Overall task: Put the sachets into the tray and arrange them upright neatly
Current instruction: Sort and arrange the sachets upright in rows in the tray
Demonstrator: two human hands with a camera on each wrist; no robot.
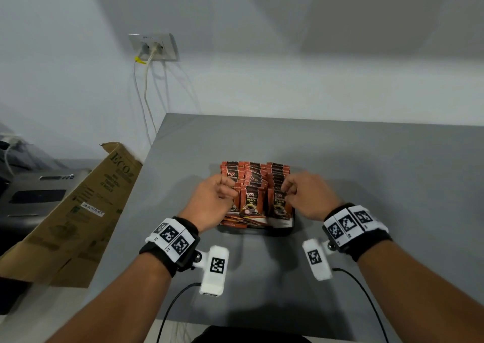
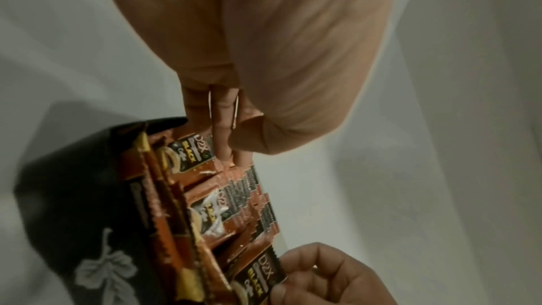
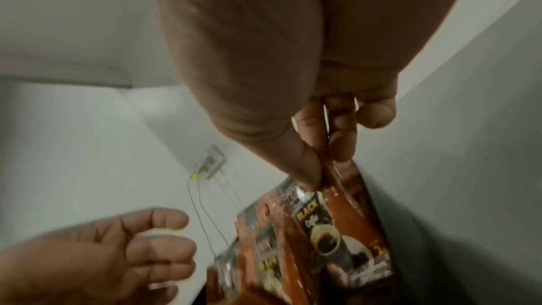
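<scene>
A black tray (image 1: 262, 232) on the grey table holds several red coffee sachets (image 1: 252, 177) standing upright in three rows. A few long sachets (image 1: 243, 220) lie flat at its front. My left hand (image 1: 230, 188) is at the left row, thumb and fingers pinching a sachet's top edge (image 2: 218, 166). My right hand (image 1: 289, 192) is at the right row. Its thumb and forefinger (image 3: 305, 171) pinch the top of the front sachet (image 3: 349, 217). The left wrist view shows the tray's wall (image 2: 73, 217) with a leaf print.
An open cardboard box (image 1: 78, 211) leans off the table's left edge, with a grey printer (image 1: 34, 193) behind it. A wall socket (image 1: 154, 47) drops cables past the table's back left corner. Bare grey table (image 1: 379, 172) surrounds the tray.
</scene>
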